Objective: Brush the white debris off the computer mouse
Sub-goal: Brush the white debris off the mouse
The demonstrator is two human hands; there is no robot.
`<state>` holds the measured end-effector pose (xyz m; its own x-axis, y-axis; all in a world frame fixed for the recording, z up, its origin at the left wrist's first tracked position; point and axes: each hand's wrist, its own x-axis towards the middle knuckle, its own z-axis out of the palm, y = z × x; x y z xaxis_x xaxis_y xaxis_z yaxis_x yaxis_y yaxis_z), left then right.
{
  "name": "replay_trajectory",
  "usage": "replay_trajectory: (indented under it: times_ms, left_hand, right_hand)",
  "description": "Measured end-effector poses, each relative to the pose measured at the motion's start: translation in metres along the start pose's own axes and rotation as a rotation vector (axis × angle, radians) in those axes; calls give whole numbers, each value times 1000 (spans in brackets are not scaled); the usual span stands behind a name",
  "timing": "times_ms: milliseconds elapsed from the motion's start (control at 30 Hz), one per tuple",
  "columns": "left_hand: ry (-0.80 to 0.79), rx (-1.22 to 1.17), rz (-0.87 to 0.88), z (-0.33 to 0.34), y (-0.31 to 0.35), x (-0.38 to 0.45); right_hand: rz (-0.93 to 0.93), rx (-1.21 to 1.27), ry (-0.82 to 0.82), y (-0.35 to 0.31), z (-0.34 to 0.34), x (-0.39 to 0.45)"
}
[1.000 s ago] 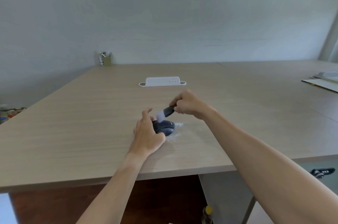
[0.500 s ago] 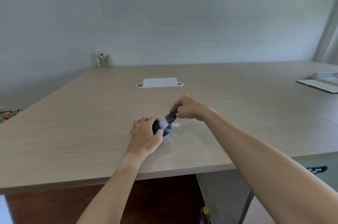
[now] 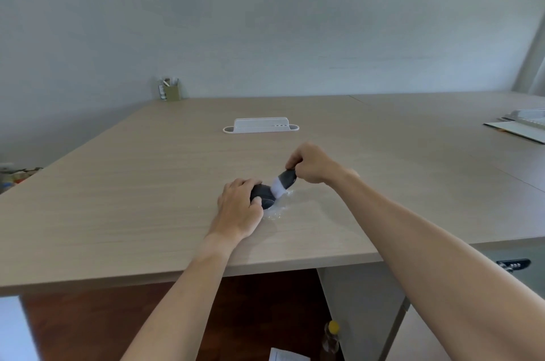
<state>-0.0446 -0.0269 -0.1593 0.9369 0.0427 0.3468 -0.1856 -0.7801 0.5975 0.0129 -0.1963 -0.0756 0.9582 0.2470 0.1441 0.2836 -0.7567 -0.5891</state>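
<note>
A dark computer mouse lies on the wooden desk near its front edge. My left hand grips the mouse from the left, thumb and fingers wrapped round it, hiding its left half. My right hand holds a small brush with a dark handle and white bristles. The bristles rest on the mouse's right top side. White debris is scattered on the desk just right of and in front of the mouse.
A white rectangular tray stands farther back on the desk. A pen holder sits at the far left corner by the wall. Papers and a tray lie at the right edge. A drawer unit and a bottle are below the desk.
My left hand has closed round the mouse, where its fingers were spread a second ago. The brush has swept down and right across the mouse top.
</note>
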Motion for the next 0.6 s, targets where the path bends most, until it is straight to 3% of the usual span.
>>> replay_trajectory:
  times_ms: [100,167,267,433,600]
  left_hand:
    - [-9,-13,-13,0,0,0]
    - [4,-9,-20,1,1,1]
    - [38,33,-42,3,5,-1]
    - [93,98,-42,4,4,-1]
    - [105,-31,-54,3,4,-1]
  right_hand:
    - [3,103,52,-1,-5,0]
    - [11,204,-16,-6,-4,-4]
    - [-2,135,-118,-4,3,-7]
    - [-10,37,66,4,0,-1]
    - [-11,191,-154,-6,0,-9]
